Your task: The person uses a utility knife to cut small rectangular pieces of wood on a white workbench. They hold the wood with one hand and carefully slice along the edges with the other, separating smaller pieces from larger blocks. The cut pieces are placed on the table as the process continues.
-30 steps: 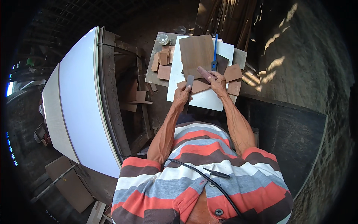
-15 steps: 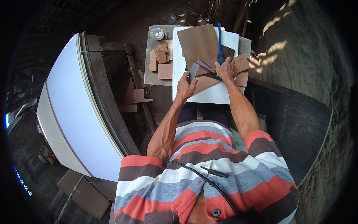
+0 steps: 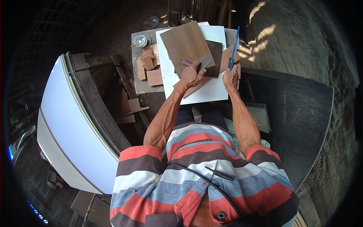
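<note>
My left hand is closed over a flat grey strip, which sticks out to the right of its fingers. A dark purplish folded strip shows at the left of those fingertips; whether I grip it as well is hidden. Under this hand lies a large brown wood-grain panel, with a dark brown panel partly beneath it. To the right, my right hand grips a long thin blue tool with a dark block near the fingers. It points away from me, its exact kind unclear.
The panels rest on a white board laid over a grey table. Small reddish-brown pieces and a clear cup stand at its left. A big white curved panel rises on my left; a dark board leans right.
My right hand has lifted the blue tool off the panels and moved right. The left hand has moved forward over the panel with the grey strip. The view has shifted slightly.
</note>
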Demonstrator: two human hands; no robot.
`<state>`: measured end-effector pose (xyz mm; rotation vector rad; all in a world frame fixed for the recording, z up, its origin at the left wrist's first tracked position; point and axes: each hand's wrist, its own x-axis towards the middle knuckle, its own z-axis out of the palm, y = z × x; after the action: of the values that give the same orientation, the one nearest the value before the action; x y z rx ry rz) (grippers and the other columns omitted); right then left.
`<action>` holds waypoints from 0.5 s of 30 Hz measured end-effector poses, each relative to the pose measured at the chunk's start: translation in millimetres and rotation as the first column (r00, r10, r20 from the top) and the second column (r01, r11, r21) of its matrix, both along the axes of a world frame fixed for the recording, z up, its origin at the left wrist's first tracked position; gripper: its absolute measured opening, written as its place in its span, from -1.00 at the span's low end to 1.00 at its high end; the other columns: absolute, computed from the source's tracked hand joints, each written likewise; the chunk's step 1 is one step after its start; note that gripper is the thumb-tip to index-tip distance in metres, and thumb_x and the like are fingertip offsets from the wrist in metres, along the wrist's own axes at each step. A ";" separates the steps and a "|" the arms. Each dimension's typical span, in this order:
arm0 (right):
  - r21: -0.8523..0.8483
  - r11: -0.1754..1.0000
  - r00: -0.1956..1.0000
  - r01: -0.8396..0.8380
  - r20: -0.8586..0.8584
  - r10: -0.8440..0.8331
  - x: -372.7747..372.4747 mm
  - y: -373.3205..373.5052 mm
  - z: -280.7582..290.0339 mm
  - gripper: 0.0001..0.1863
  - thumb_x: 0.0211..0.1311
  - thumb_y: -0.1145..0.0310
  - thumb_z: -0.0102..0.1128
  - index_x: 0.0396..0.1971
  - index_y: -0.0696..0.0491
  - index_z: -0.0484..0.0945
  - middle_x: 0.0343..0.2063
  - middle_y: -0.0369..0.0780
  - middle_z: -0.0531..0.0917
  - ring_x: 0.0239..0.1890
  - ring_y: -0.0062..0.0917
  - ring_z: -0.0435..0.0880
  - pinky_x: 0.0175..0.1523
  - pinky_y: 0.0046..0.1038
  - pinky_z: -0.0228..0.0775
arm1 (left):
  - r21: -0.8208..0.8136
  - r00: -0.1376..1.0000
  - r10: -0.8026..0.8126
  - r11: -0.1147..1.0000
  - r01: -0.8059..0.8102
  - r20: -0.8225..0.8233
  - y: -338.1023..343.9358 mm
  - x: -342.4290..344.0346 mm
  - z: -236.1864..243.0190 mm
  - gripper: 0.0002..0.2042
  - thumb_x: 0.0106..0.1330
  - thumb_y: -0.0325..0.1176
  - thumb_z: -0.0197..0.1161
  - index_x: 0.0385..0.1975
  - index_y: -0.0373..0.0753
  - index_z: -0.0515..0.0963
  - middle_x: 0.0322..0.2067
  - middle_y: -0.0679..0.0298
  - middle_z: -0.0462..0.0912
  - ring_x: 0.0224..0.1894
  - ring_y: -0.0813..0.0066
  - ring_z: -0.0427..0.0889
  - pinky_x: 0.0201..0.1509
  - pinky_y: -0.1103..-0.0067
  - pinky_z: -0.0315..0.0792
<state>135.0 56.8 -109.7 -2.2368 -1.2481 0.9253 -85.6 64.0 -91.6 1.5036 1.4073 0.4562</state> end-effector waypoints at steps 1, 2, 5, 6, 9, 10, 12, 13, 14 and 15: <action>-0.001 0.999 0.999 0.044 -0.029 -0.044 14.3 -7.4 -8.1 -0.58 0.28 0.25 0.05 -0.06 0.31 0.38 -0.18 0.21 0.57 -0.11 0.11 0.58 0.00 -0.05 0.40 | 0.032 1.000 0.011 0.999 -0.010 -0.026 2.7 2.2 1.3 -0.50 0.31 -0.07 0.22 0.05 -0.40 0.51 -0.13 -0.22 0.65 -0.06 -0.22 0.62 0.02 0.20 0.47; 0.085 0.995 0.999 0.053 -0.016 -0.052 28.2 -11.6 -16.8 -0.61 0.28 0.26 0.05 -0.06 0.29 0.41 -0.20 0.19 0.60 -0.12 0.11 0.59 0.00 -0.06 0.41 | 0.062 0.997 0.038 0.997 -0.033 -0.071 2.4 4.6 3.0 -0.53 0.33 -0.13 0.19 0.05 -0.41 0.50 -0.14 -0.22 0.65 -0.05 -0.22 0.62 0.02 0.19 0.48; -0.048 0.999 0.992 0.023 0.121 -0.017 54.7 -7.5 -7.3 -0.64 0.30 0.27 0.07 -0.07 0.25 0.48 -0.21 0.17 0.64 -0.14 0.09 0.63 -0.02 -0.08 0.43 | 0.126 0.988 0.111 0.987 -0.097 -0.105 -0.2 -0.7 2.9 -0.57 0.33 -0.19 0.20 0.04 -0.41 0.49 -0.08 -0.19 0.63 0.01 -0.18 0.60 0.11 0.21 0.47; 0.023 0.998 0.990 0.059 0.127 -0.061 63.2 -4.3 -10.9 -0.63 0.23 0.22 0.15 -0.13 0.22 0.58 -0.29 0.07 0.67 -0.17 -0.10 0.68 -0.11 -0.16 0.44 | 0.175 0.984 0.116 0.980 -0.091 -0.136 -1.5 -0.6 7.7 -0.60 0.32 -0.26 0.23 0.05 -0.40 0.48 -0.03 -0.15 0.62 0.07 -0.16 0.57 0.14 0.22 0.46; 0.204 0.979 0.997 -0.005 0.071 -0.010 94.5 15.6 -42.1 -0.66 0.19 0.21 0.20 -0.27 0.23 0.59 -0.37 0.02 0.69 -0.24 -0.14 0.69 -0.14 -0.18 0.46 | 0.396 0.978 0.136 0.916 -0.063 -0.160 -12.0 3.1 11.4 -0.60 0.30 -0.31 0.25 0.06 -0.40 0.47 -0.01 -0.13 0.60 0.07 -0.15 0.55 0.14 0.23 0.45; 0.114 0.993 0.997 -0.037 0.078 0.028 97.4 26.0 -40.6 -0.67 0.19 0.20 0.22 -0.31 0.23 0.59 -0.43 -0.02 0.68 -0.32 -0.18 0.68 -0.19 -0.20 0.46 | 0.328 0.977 0.135 0.942 -0.075 -0.163 -15.3 8.2 23.9 -0.59 0.29 -0.32 0.27 0.07 -0.41 0.47 -0.04 -0.13 0.61 0.03 -0.14 0.55 0.13 0.22 0.44; -0.071 0.991 0.991 -0.110 0.072 0.115 106.4 49.9 -39.0 -0.67 0.20 0.19 0.25 -0.38 0.22 0.58 -0.54 -0.12 0.66 -0.47 -0.27 0.66 -0.31 -0.24 0.47 | 0.306 0.978 0.111 0.950 -0.054 -0.174 -26.9 17.3 19.7 -0.59 0.28 -0.32 0.27 0.08 -0.41 0.47 -0.05 -0.14 0.61 0.00 -0.12 0.56 0.11 0.21 0.44; -0.115 0.990 0.997 -0.077 0.005 0.078 111.4 55.5 -51.9 -0.66 0.21 0.18 0.26 -0.39 0.22 0.59 -0.58 -0.15 0.64 -0.53 -0.33 0.62 -0.36 -0.26 0.45 | 0.293 0.979 0.098 0.955 -0.042 -0.177 -33.3 22.8 15.7 -0.58 0.28 -0.32 0.27 0.08 -0.42 0.47 -0.05 -0.15 0.61 -0.01 -0.12 0.56 0.10 0.20 0.44; -0.160 0.986 0.997 -0.046 -0.061 0.037 114.7 59.8 -65.0 -0.65 0.21 0.17 0.27 -0.41 0.22 0.59 -0.61 -0.19 0.61 -0.59 -0.38 0.58 -0.42 -0.28 0.43 | 0.301 0.978 0.100 0.953 -0.040 -0.185 -41.1 28.8 8.3 -0.58 0.28 -0.33 0.26 0.08 -0.43 0.47 -0.07 -0.16 0.61 0.00 -0.13 0.56 0.10 0.20 0.45; -0.208 0.978 0.992 -0.025 -0.124 -0.001 116.5 63.2 -72.2 -0.64 0.22 0.15 0.28 -0.42 0.21 0.59 -0.65 -0.22 0.59 -0.65 -0.43 0.55 -0.48 -0.31 0.41 | 0.266 0.974 0.100 0.963 -0.044 -0.202 -46.6 35.3 5.0 -0.57 0.29 -0.30 0.26 0.09 -0.43 0.48 -0.04 -0.17 0.61 0.02 -0.13 0.56 0.13 0.21 0.44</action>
<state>251.5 120.0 -181.9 -2.2906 -1.1573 1.2312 -50.3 17.4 -86.6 1.7589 1.6233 0.5552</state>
